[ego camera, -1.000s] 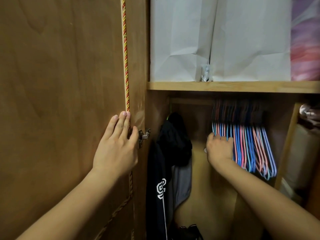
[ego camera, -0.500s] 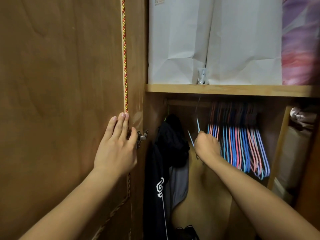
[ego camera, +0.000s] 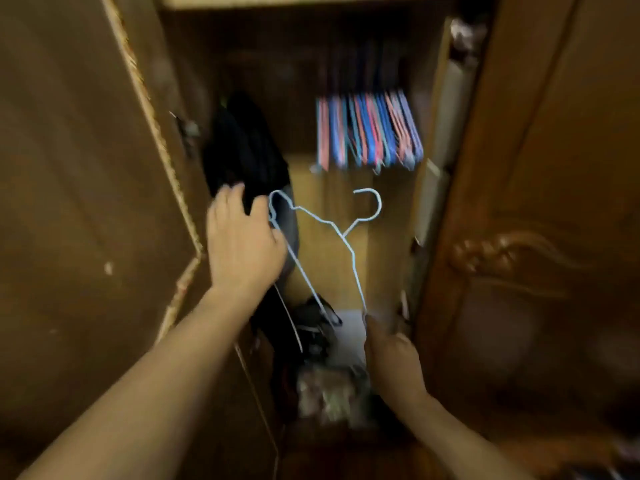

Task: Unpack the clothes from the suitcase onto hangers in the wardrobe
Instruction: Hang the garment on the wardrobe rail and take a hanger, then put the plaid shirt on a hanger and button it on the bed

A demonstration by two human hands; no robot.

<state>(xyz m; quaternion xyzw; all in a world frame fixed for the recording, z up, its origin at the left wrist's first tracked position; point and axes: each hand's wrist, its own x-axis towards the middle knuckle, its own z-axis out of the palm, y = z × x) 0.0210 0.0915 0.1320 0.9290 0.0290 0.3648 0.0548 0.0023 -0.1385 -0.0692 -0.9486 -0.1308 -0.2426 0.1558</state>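
Blue hanger (ego camera: pixel 348 239) | right hand (ego camera: pixel 393 358) grips end | left hand (ego camera: pixel 242 244) touches other end

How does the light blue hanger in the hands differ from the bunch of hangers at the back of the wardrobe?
The light blue hanger is single, tilted, off the rail and held by both hands: left hand at one end, right hand at the other. The bunch of hangers hangs packed together and mixes pink, blue and teal. All appear to be thin hangers, and none carries clothing.
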